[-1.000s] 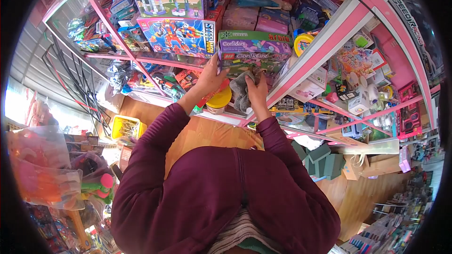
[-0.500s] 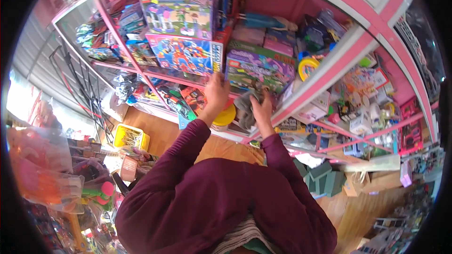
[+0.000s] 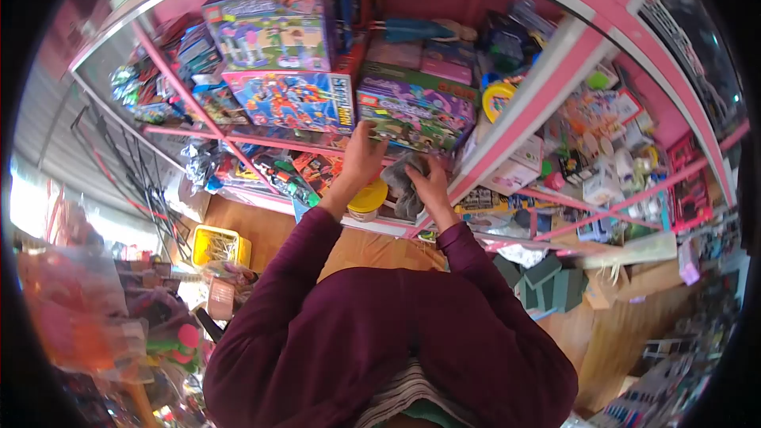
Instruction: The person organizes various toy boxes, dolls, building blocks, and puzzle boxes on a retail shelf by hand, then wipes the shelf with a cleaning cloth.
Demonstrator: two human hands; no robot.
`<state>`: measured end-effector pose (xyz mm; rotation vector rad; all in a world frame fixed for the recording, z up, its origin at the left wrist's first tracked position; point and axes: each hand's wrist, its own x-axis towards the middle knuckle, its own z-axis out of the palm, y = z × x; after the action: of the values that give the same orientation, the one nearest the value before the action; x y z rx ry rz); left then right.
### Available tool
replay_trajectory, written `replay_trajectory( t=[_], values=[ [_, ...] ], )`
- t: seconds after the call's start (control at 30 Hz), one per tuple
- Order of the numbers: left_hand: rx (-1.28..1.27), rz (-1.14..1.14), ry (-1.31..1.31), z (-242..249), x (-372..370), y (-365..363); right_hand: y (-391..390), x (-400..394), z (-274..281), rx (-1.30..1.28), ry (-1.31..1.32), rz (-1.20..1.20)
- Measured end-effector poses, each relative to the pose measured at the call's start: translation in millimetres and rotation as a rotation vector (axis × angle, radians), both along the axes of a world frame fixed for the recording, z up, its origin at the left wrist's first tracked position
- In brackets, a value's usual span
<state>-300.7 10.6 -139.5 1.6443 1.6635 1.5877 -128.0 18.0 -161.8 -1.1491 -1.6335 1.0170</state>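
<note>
My left hand (image 3: pixel 362 160) is at the lower left corner of a purple-and-green toy box (image 3: pixel 416 107) on the shelf. Its fingertips appear to touch the box front, with thumb and fingers apart. In my right hand (image 3: pixel 430 189) is a crumpled grey cloth (image 3: pixel 407 184), held just below that box's lower edge. Left of it stands a box with a colourful robot picture (image 3: pixel 293 101), and another toy box (image 3: pixel 269 32) rests above that one. Beneath my hands is a tub with a yellow lid (image 3: pixel 368 196).
Pink-and-white shelf frames (image 3: pixel 547 87) cross in front of packed toys. A yellow basket (image 3: pixel 222 247) stands on the wooden floor at left, near thin black rods (image 3: pixel 131 166). Dark green boxes (image 3: pixel 547 281) and cardboard (image 3: pixel 626 297) lie at lower right.
The view has shifted, so the shelf sits further left. My left hand has moved right, from the robot-picture box's edge to the purple-and-green box. The cloth stays in my right hand.
</note>
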Motion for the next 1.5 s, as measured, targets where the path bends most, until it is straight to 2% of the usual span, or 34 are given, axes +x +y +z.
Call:
replay_trajectory(
  t=[0.03, 0.07, 0.13, 0.2, 0.23, 0.27, 0.3, 0.33, 0.37, 0.4, 0.43, 0.47, 0.53, 1.0, 1.27, 1.5],
  values=[
    [-0.049, -0.072, -0.055, 1.1, -1.1, -12.4, -10.6, 10.0, 3.6, -0.006, 0.002, -0.025],
    [-0.097, -0.138, -0.11, 3.7, -3.5, -26.6, -20.9, 21.0, 4.6, -0.03, -0.055, 0.059],
    [-0.161, -0.254, -0.029, 17.7, -10.3, -68.0, -42.3, 46.8, -3.3, -0.063, -0.175, 0.152],
    [-0.366, -0.37, 0.257, -2.0, -35.5, -105.8, -67.6, 83.1, -2.4, -0.089, -0.295, 0.186],
    [-0.474, -0.359, 0.275, 8.0, -36.4, -135.6, -83.3, 102.7, 3.4, -0.109, -0.349, 0.213],
    [-0.404, -0.507, 0.684, -59.2, -68.7, -157.4, -97.8, 125.3, -8.9, 0.042, -0.388, 0.188],
    [-0.682, -0.497, 0.795, -91.4, -86.2, -193.7, -110.8, 151.3, -27.0, 0.197, -0.428, 0.164],
    [-0.901, -0.609, 0.797, -58.9, -83.6, -222.2, -124.7, 188.4, -52.6, -0.146, -0.656, 0.31],
    [-1.054, -0.73, 0.856, -79.3, -95.2, -251.7, -155.4, 195.5, -19.5, -0.536, -0.662, 0.301],
    [-0.996, -0.725, 0.579, -25.4, -89.4, -279.6, -177.3, 215.0, -24.0, -0.366, -1.003, 0.517],
    [-1.325, -0.856, 0.645, -46.7, -89.0, -301.1, -202.6, 236.9, -39.8, -0.476, -1.174, 0.697],
    [-1.321, -0.863, 0.645, -55.1, -88.4, -294.0, -220.4, 227.4, 14.2, -0.721, -1.049, 0.677],
    [-1.331, -0.866, 0.635, -60.9, -88.6, -298.2, -304.7, 179.7, 29.0, -0.875, -0.535, -0.36],
    [-1.407, -0.806, 0.563, -77.4, -76.9, -329.8, -286.6, 190.5, 22.0, -0.828, -0.582, -0.262],
    [-1.406, -0.594, 0.482, -75.2, -83.5, -327.7, -202.2, 172.1, 10.0, -0.668, -0.599, -0.083],
    [-1.468, -0.528, 0.413, -70.3, -77.7, -352.8, -185.1, 166.1, 8.7, -0.647, -0.625, 0.018]
  ],
)
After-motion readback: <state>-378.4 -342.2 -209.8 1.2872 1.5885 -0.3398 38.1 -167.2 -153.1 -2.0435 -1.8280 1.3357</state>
